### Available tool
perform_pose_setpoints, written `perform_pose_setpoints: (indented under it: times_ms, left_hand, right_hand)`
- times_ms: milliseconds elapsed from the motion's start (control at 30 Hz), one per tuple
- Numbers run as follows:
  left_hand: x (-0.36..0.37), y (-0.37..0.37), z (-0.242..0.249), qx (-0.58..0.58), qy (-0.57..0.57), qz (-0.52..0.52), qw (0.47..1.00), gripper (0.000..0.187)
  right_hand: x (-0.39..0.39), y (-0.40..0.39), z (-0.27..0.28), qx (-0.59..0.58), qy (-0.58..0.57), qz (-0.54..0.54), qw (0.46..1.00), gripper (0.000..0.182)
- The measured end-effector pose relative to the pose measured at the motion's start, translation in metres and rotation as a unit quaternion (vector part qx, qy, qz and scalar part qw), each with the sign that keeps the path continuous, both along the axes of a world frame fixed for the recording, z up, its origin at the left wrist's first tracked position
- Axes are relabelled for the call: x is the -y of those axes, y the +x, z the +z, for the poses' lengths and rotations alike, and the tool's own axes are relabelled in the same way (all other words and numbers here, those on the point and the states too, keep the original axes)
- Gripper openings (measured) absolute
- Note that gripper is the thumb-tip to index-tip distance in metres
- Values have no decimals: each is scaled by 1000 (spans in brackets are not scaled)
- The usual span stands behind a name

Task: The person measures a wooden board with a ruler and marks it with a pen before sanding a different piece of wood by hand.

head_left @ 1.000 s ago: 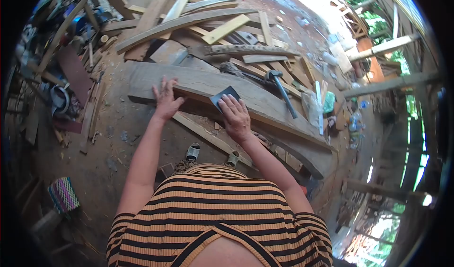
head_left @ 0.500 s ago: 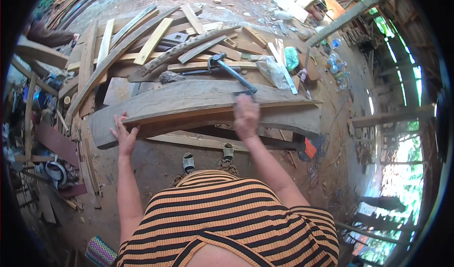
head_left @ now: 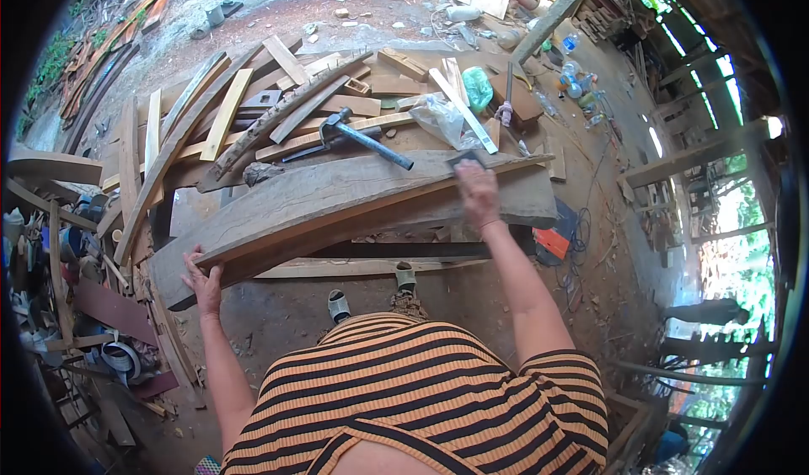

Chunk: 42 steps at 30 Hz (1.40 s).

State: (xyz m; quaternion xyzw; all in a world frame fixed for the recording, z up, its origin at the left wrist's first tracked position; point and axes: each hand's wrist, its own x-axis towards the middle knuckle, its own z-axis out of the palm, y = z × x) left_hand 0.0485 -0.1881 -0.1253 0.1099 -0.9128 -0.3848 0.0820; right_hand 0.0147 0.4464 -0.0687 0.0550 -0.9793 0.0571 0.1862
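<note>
A long curved wooden board (head_left: pixel 320 193) lies across the view in front of me, its left end nearer my body. My left hand (head_left: pixel 203 283) grips the board's left end, thumb and fingers around its edge. Towards the right end, my right hand (head_left: pixel 479 190) presses a small dark flat pad (head_left: pixel 465 160) onto the board's upper face; the hand is slightly blurred. Just beyond the board, a hammer (head_left: pixel 366 138) with a blue-grey handle rests on the wood pile, close to the board's far edge.
Loose wood strips (head_left: pixel 226 114) pile up beyond the board. A clear plastic bag (head_left: pixel 440 120) and a green bag (head_left: pixel 478 89) lie at the back right. Cables (head_left: pixel 578 231) and an orange item (head_left: pixel 551 242) are on the ground at right. Clutter fills the left side.
My right hand has slid rightward along the board with the dark pad. The view has shifted, and the board appears more tilted, its left end lower. My left hand still holds that end.
</note>
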Motion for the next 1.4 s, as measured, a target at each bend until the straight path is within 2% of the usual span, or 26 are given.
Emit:
perform_pose_setpoints:
  times_ms: [100,133,233,300,367,500,533,600,633,700,767,800,833,900,933,967,1033,1067,1200,1267,1300,1333,1400]
  left_hand:
    - [1,-1,-1,5,2,8,1000,50]
    - [1,-1,-1,7,5,12,1000,51]
    - [-2,-2,1,8,15,18,1000,54]
    - [-3,-3,3,5,22,19,1000,55]
    - [-1,-4,4,32,19,19,999,55]
    - [2,-5,-1,24,32,19,999,54]
    - [3,-6,-2,15,31,16,999,53]
    - [8,-5,-5,5,46,9,999,52]
    - [9,-7,-8,-3,62,8,998,51]
    - [-8,-7,13,-13,105,23,994,49]
    - [-22,-11,33,31,60,60,996,50]
    - [-24,-11,40,27,144,41,988,52]
    - [-24,-11,37,24,144,40,988,52]
    - [-25,-9,36,-41,244,59,967,49]
    - [-28,-4,38,-52,246,72,965,41]
    - [-23,-4,34,-55,243,72,966,41]
    - [2,-4,4,21,107,101,989,37]
    - [2,-5,-7,-20,-4,108,994,38]
    - [-6,-10,-1,5,-49,138,989,41]
    - [-4,-13,-7,36,-228,151,961,47]
    - [-3,-12,-7,40,-231,156,960,47]
    - [-3,-13,-9,52,-227,166,958,49]
    - [-5,-13,-10,67,-233,178,954,50]
  right_hand:
    - [-73,-5,-11,26,-37,-149,988,35]
    - [-79,-9,-15,26,-39,-150,988,35]
    - [-76,-11,-21,29,-57,-210,976,36]
    - [-41,-14,-28,-42,-77,-271,958,37]
    - [6,-4,-19,-59,-50,-191,979,37]
    - [94,28,1,-44,-117,42,991,36]
    - [92,32,5,-45,-117,36,991,36]
    - [88,36,11,-26,-106,139,984,35]
    - [75,34,12,-29,-106,136,985,35]
    - [24,28,11,-18,-36,73,997,34]
    - [-29,28,3,8,-75,-60,995,33]
    - [-58,32,-5,26,-118,-118,986,32]
    - [-83,37,-9,44,-160,-175,971,32]
    - [-110,51,-2,24,-207,-252,945,32]
    - [-118,53,0,23,-210,-250,945,32]
    - [-122,55,6,13,-228,-254,940,33]
    - [-123,52,7,3,-250,-261,932,33]
    - [-122,45,6,-12,-248,-243,938,33]
    - [-106,6,-1,-42,-225,-177,957,35]
    - [-97,-10,-12,-2,-193,-179,965,37]
    - [-92,-15,-19,36,-160,-185,969,38]
    - [-85,-16,-28,42,-160,-180,970,38]
    - [-58,-13,-33,25,-118,-239,964,39]
